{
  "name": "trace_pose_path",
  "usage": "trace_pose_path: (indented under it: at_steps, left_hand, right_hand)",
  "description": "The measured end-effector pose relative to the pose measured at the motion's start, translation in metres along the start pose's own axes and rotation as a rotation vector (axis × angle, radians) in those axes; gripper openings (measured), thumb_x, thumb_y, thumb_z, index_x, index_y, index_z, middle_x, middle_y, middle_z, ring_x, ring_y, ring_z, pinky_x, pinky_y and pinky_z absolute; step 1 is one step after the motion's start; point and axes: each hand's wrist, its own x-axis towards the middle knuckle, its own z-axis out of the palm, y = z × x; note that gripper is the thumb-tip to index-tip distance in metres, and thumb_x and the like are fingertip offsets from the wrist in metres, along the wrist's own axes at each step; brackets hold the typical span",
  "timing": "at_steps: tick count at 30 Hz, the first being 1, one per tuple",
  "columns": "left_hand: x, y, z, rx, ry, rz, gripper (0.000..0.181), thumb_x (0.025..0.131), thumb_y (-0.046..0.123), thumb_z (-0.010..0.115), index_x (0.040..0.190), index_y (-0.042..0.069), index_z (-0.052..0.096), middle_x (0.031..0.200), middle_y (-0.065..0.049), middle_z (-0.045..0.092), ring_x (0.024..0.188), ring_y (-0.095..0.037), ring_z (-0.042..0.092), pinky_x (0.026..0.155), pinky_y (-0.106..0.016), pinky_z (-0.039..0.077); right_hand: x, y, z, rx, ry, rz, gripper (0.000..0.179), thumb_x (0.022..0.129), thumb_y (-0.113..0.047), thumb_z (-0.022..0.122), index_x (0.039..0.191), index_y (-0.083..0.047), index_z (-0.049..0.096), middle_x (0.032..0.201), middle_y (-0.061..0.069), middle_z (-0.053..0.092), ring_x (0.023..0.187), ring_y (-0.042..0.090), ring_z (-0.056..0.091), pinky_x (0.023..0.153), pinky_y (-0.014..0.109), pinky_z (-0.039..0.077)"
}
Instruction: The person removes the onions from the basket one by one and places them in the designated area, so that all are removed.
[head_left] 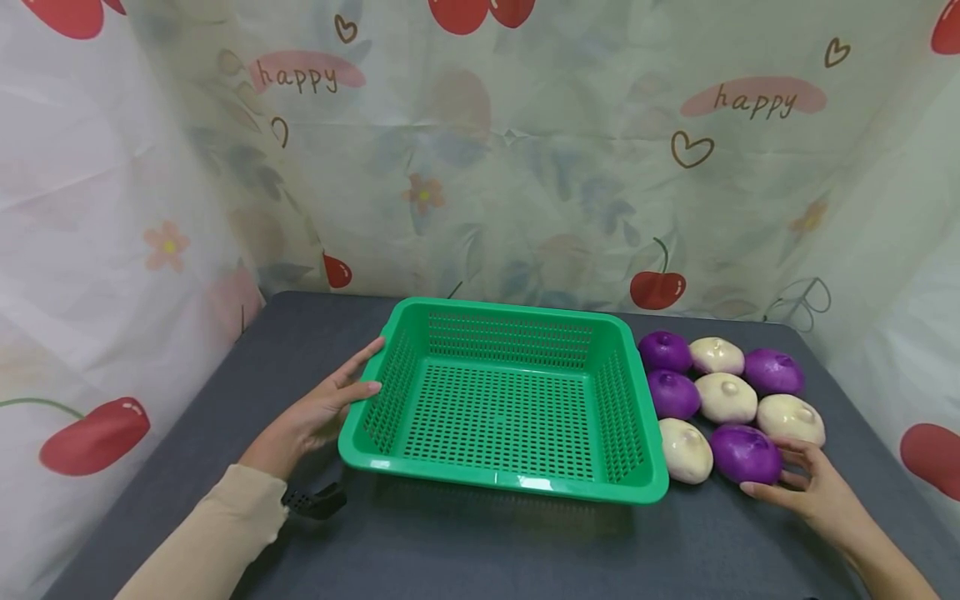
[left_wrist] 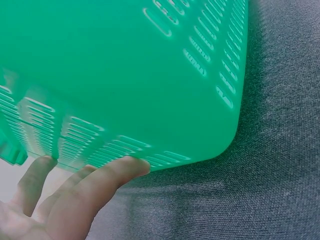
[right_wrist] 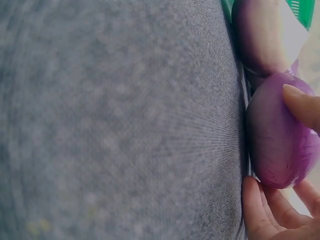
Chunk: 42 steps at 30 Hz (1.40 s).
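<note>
A green plastic basket [head_left: 498,492] with slotted walls stands on the dark table, nothing inside it. Against its left side rests my left hand [head_left: 318,412], thumb at the rim and extended fingers touching the outer wall, as the left wrist view [left_wrist: 75,200] also shows. Right of the basket, several glossy purple and white onions sit close together. My right hand [head_left: 817,492] grips the front purple onion [head_left: 746,454], with thumb on the near side and fingers round its right side. Beside that onion is a white onion [head_left: 686,451]; another white onion [head_left: 791,419] lies behind the fingers.
Dark grey cloth covers the table [head_left: 480,550]. A printed curtain [head_left: 510,167] hangs behind and along both sides. More onions, such as a purple onion [head_left: 774,372] and a white onion [head_left: 726,398], fill the area along the basket's right wall.
</note>
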Motion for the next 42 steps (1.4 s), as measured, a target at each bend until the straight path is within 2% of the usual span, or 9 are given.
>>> trace_pose_path:
  at_steps: [8, 22, 27, 28, 31, 33, 35, 42]
  left_hand:
    - [-0.0001, 0.0011, 0.0001, 0.001, 0.004, -0.002, 0.074, 0.101, 0.015, 0.052, 0.155, 0.041, 0.009, 0.160, -0.015, 0.009, 0.121, -0.025, 0.054, 0.090, -0.047, 0.052]
    - [-0.0003, 0.0019, 0.0001, -0.009, -0.002, -0.005, 0.073, 0.101, 0.015, 0.052, 0.154, 0.042, 0.010, 0.160, -0.016, 0.010, 0.121, -0.027, 0.055, 0.090, -0.049, 0.052]
    - [-0.0007, 0.0022, 0.0005, -0.016, 0.001, -0.010, 0.074, 0.101, 0.015, 0.053, 0.154, 0.042, 0.010, 0.160, -0.016, 0.010, 0.122, -0.027, 0.054, 0.090, -0.049, 0.052]
    - [-0.0008, 0.0021, 0.0004, -0.015, 0.001, -0.010, 0.074, 0.101, 0.015, 0.053, 0.154, 0.042, 0.010, 0.160, -0.016, 0.009, 0.122, -0.027, 0.054, 0.090, -0.049, 0.052]
    - [-0.0008, 0.0018, 0.0002, -0.011, 0.002, -0.009, 0.073, 0.101, 0.016, 0.053, 0.154, 0.043, 0.010, 0.160, -0.015, 0.009, 0.122, -0.027, 0.054, 0.090, -0.048, 0.052]
    - [-0.0008, 0.0016, 0.0000, -0.007, 0.002, -0.008, 0.073, 0.101, 0.016, 0.053, 0.154, 0.043, 0.011, 0.160, -0.015, 0.009, 0.122, -0.027, 0.054, 0.090, -0.048, 0.051]
    - [-0.0008, 0.0015, 0.0000, -0.006, 0.001, -0.008, 0.073, 0.101, 0.016, 0.053, 0.154, 0.043, 0.010, 0.160, -0.015, 0.009, 0.122, -0.027, 0.054, 0.090, -0.049, 0.051]
    - [-0.0005, 0.0011, 0.0002, -0.010, 0.004, -0.008, 0.074, 0.100, 0.015, 0.053, 0.154, 0.043, 0.010, 0.160, -0.016, 0.010, 0.123, -0.028, 0.053, 0.091, -0.050, 0.051]
  right_hand:
    - [0.0001, -0.0011, -0.0003, -0.010, 0.008, -0.007, 0.079, 0.086, -0.020, 0.074, 0.136, 0.012, 0.022, 0.135, 0.036, 0.031, 0.112, 0.050, 0.049, 0.067, 0.014, 0.045]
    - [0.0016, -0.0021, -0.0028, -0.014, -0.025, 0.014, 0.086, 0.088, -0.023, 0.072, 0.141, 0.013, 0.014, 0.137, 0.038, 0.026, 0.119, 0.055, 0.041, 0.068, 0.012, 0.044]
    - [0.0016, -0.0009, -0.0028, -0.011, -0.029, 0.014, 0.087, 0.088, -0.022, 0.072, 0.141, 0.014, 0.013, 0.136, 0.038, 0.028, 0.117, 0.054, 0.044, 0.067, 0.014, 0.045]
    - [0.0014, -0.0010, -0.0029, -0.008, -0.031, 0.014, 0.088, 0.088, -0.022, 0.072, 0.141, 0.014, 0.012, 0.136, 0.038, 0.028, 0.116, 0.051, 0.047, 0.067, 0.015, 0.045]
    - [0.0012, -0.0004, -0.0026, 0.005, -0.033, 0.012, 0.090, 0.088, -0.022, 0.073, 0.142, 0.014, 0.010, 0.137, 0.037, 0.029, 0.104, 0.015, 0.059, 0.068, 0.014, 0.044]
    - [0.0008, 0.0000, -0.0019, 0.018, -0.029, -0.001, 0.091, 0.087, -0.020, 0.073, 0.143, 0.014, 0.010, 0.137, 0.037, 0.029, 0.095, -0.009, 0.050, 0.068, 0.013, 0.044]
    - [0.0004, 0.0005, -0.0012, 0.033, -0.027, -0.015, 0.092, 0.087, -0.018, 0.074, 0.143, 0.014, 0.008, 0.138, 0.038, 0.029, 0.089, -0.023, 0.037, 0.068, 0.011, 0.042]
    - [0.0002, 0.0026, -0.0007, 0.015, -0.020, -0.036, 0.092, 0.087, -0.019, 0.073, 0.145, 0.013, 0.008, 0.140, 0.039, 0.027, 0.090, -0.025, 0.032, 0.068, 0.008, 0.040]
